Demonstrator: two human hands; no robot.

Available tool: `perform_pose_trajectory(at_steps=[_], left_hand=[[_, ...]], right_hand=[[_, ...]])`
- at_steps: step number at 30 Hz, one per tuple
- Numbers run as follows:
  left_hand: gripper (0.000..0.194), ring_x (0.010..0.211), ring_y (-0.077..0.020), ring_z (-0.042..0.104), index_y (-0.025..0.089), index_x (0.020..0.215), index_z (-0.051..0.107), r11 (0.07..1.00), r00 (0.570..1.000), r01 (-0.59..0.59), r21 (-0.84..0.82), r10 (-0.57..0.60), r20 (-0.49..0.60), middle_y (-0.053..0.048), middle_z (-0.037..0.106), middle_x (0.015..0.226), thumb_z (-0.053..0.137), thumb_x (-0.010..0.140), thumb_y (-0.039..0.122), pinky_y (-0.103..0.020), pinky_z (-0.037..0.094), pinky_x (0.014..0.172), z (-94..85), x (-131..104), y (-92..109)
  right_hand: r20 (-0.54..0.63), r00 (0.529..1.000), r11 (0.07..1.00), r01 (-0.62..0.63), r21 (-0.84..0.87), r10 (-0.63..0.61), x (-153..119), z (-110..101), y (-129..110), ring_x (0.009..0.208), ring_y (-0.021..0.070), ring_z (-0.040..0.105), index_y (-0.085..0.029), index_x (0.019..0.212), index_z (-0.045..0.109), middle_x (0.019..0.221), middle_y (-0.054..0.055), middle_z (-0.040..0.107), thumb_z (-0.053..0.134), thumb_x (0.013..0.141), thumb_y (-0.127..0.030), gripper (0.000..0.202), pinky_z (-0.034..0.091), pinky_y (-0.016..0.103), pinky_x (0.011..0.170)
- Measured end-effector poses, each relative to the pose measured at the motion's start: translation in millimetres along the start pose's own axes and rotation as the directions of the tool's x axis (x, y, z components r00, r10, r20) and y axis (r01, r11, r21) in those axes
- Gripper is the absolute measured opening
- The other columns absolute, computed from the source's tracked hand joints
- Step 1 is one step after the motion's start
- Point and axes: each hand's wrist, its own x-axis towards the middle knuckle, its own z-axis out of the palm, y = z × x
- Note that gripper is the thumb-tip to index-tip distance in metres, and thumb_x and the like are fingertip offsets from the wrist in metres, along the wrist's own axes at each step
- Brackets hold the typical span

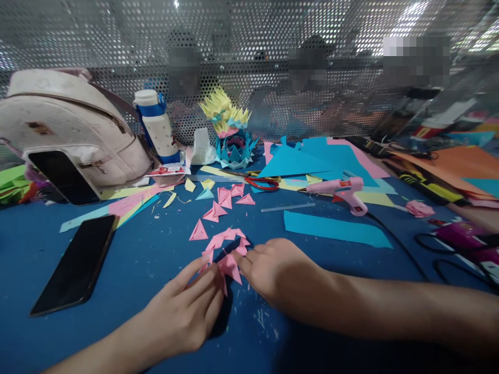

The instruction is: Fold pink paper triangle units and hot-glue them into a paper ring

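Note:
A ring of folded pink paper pieces (230, 236) lies on the blue table (156, 332) in front of me. My left hand (187, 306) pinches the ring's near left side, its fingertips on the paper. On the near right side, my right hand (273, 265) has its fingers closed on the ring's edge. Pointed pink flaps stick out between the two hands. Just beyond the ring lie several loose folded pink triangles (198, 230). Parts of the ring are hidden behind my fingers.
A pink glue gun (346, 193), red-handled scissors (265, 183) and a blue paper strip (335, 229) lie ahead to the right. Behind stand a paper lotus (236, 150) and a bottle (158, 127). Leftward are a backpack (74, 124) and a flat phone (76, 267).

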Motion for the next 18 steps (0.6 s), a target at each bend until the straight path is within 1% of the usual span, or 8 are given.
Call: perform_pose_trajectory(at_steps=[3, 6, 11, 14, 18], left_hand=[[0.026, 0.1, -0.0216, 0.065, 0.008, 0.096, 0.073, 1.0, 1.0, 0.001, -0.012, -0.001, -0.008, -0.009, 0.075, 0.095, 0.047, 0.093, 0.01, -0.048, 0.017, 0.122, -0.8, 0.7, 0.6], [0.028, 0.099, -0.0204, 0.066, 0.01, 0.092, 0.073, 0.999, 0.999, 0.023, -0.033, -0.024, -0.024, -0.007, 0.076, 0.093, 0.046, 0.093, 0.008, -0.046, 0.018, 0.122, -0.6, 2.7, 1.3], [0.027, 0.099, -0.0199, 0.066, 0.012, 0.091, 0.073, 0.999, 1.0, 0.027, -0.042, -0.027, -0.011, -0.006, 0.076, 0.094, 0.046, 0.094, 0.009, -0.047, 0.017, 0.122, 0.1, 2.8, 0.9], [0.026, 0.1, -0.0195, 0.066, 0.012, 0.091, 0.072, 0.998, 0.999, 0.032, -0.048, -0.032, -0.004, -0.006, 0.075, 0.095, 0.047, 0.094, 0.01, -0.047, 0.016, 0.123, 0.5, 1.1, 0.8], [0.024, 0.101, -0.0193, 0.065, 0.013, 0.093, 0.072, 0.998, 0.999, 0.041, -0.056, -0.042, -0.006, -0.005, 0.075, 0.095, 0.048, 0.093, 0.011, -0.047, 0.016, 0.123, 1.0, 1.3, 0.5]], right_hand=[[0.023, 1.0, 1.0, -0.003, 0.011, 0.002, 0.6, -1.7, 0.2, 0.064, 0.0179, 0.067, -0.01, 0.101, 0.069, 0.091, 0.012, 0.076, 0.066, 0.079, -0.01, 0.023, 0.037, 0.028, 0.048], [0.048, 0.999, 1.0, -0.002, 0.021, 0.001, 0.8, -2.5, 0.5, 0.065, 0.019, 0.068, -0.01, 0.1, 0.07, 0.095, 0.012, 0.076, 0.066, 0.078, -0.01, 0.022, 0.037, 0.029, 0.048], [-0.014, 1.0, 1.0, 0.017, -0.002, -0.017, -0.8, 0.0, 0.9, 0.064, 0.0188, 0.067, -0.009, 0.101, 0.069, 0.094, 0.012, 0.075, 0.062, 0.08, -0.008, 0.022, 0.036, 0.031, 0.048], [-0.009, 0.999, 0.999, 0.032, -0.029, -0.032, -1.4, 2.8, 0.9, 0.063, 0.019, 0.066, -0.009, 0.103, 0.068, 0.091, 0.01, 0.075, 0.062, 0.08, -0.008, 0.023, 0.034, 0.03, 0.048], [-0.002, 0.998, 0.998, 0.06, -0.036, -0.061, -1.0, 5.6, 0.9, 0.061, 0.0194, 0.065, -0.008, 0.101, 0.067, 0.085, 0.011, 0.074, 0.064, 0.079, -0.01, 0.023, 0.032, 0.031, 0.047]])
